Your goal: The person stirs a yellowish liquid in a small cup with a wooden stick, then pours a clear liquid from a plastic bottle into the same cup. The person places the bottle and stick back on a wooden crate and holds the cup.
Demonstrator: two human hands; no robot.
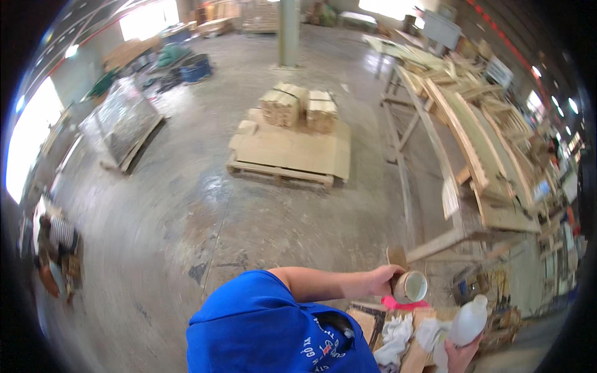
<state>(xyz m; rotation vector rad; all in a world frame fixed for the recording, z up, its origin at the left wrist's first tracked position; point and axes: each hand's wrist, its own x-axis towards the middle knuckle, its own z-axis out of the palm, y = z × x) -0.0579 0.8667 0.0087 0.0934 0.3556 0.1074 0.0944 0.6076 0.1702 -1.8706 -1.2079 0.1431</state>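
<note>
My left hand (384,281) is closed around a small round cup (411,287) with a pale inside, tilted so its mouth shows. A flat brown piece (396,256) sticks up beside that hand; whether I hold it too is unclear. In my right hand (463,355) is a translucent white plastic bottle (469,321) with a narrow neck, gripped near its base. The bottle leans, neck up and to the right, apart from the cup. Below the cup lie a bright pink item (403,304) and crumpled white cloths (394,340) on wooden boards (418,348).
A long wooden workbench (457,217) piled with wood strips runs along the right. Ahead, a pallet (289,146) bears strapped wood bundles (283,105). A wrapped load (118,118) stands at left; another person (59,236) is at the far left. A column (288,37) rises behind.
</note>
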